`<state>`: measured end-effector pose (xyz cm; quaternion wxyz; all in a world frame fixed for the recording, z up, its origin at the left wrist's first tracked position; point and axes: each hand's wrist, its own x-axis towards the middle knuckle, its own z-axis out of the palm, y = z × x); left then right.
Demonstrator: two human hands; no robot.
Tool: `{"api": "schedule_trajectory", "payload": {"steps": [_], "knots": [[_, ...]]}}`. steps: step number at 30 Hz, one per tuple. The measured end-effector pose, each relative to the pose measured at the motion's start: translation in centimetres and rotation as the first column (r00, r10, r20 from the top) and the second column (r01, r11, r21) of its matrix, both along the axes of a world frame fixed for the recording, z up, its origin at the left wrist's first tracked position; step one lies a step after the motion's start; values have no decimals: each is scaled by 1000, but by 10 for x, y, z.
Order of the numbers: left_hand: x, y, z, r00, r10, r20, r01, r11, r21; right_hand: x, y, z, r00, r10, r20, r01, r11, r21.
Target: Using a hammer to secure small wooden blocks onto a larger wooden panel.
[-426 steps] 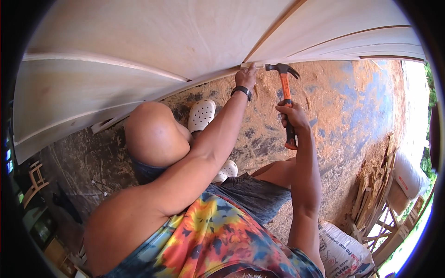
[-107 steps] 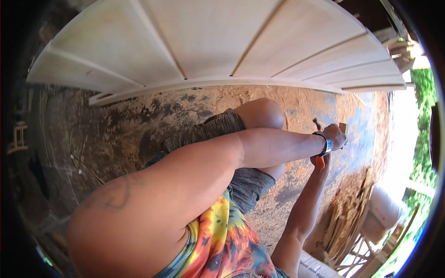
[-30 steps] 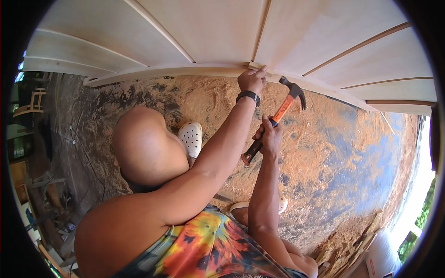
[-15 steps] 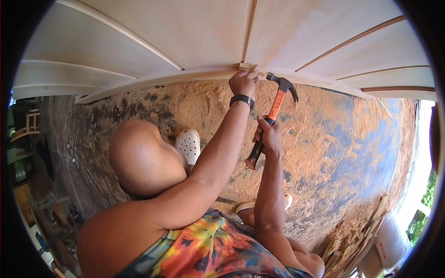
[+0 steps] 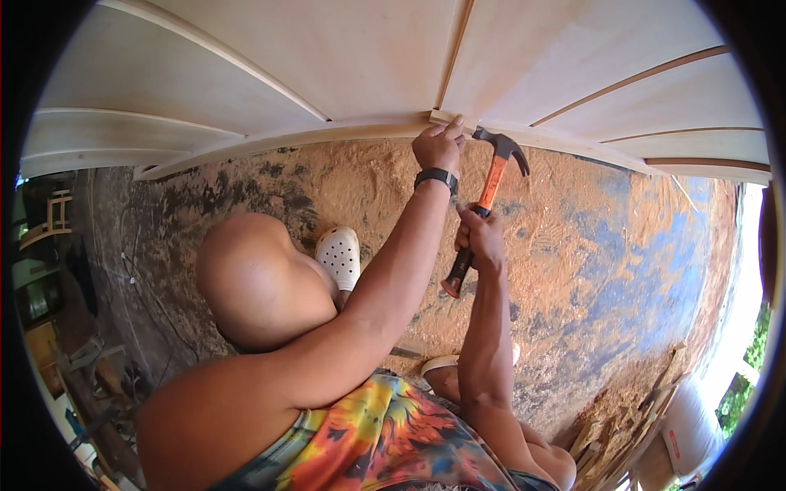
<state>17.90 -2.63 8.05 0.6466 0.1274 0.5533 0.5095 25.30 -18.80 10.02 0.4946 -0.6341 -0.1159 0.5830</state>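
My right hand is wrapped round the handle of a claw hammer with an orange and black grip. The hammer's dark head is raised to the edge of the pale wooden panel, its striking face beside a small wood block. My left hand, with a dark band on the wrist, holds that block against the panel's lower rail. Its fingers are closed on the block, and the fingertips are close to the hammer face. Whether a nail sits there cannot be made out.
Thin wooden strips run across the panel. Sawdust covers the dark floor. Offcuts of wood are heaped at the lower right, next to a white sack. A cable lies on the left. My feet wear white clogs.
The whole view has shifted slightly, so both hands, the hammer and the panel appear a little further right. The hammer stays beside the block, and both holds are unchanged.
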Motion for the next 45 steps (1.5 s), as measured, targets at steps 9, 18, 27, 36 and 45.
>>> {"api": "schedule_trajectory", "payload": {"steps": [9,18,27,36,45], "knots": [[-4,1,9,1000,-2,-24,1,1000,-29,40,-9,6,846,-496,-195,517,852,77],[0,8,2,990,141,23,-140,990,-29,13,4,2,1000,26,15,-26,999,-20],[0,9,-26,996,91,-3,-91,995,35,-6,17,4,984,-25,-178,35,998,53],[1,14,-39,979,90,-182,-82,995,51,6,17,-1,989,-106,-107,111,993,48],[3,5,-20,989,138,52,-143,983,119,5,10,6,992,-53,-117,56,998,21]]}}
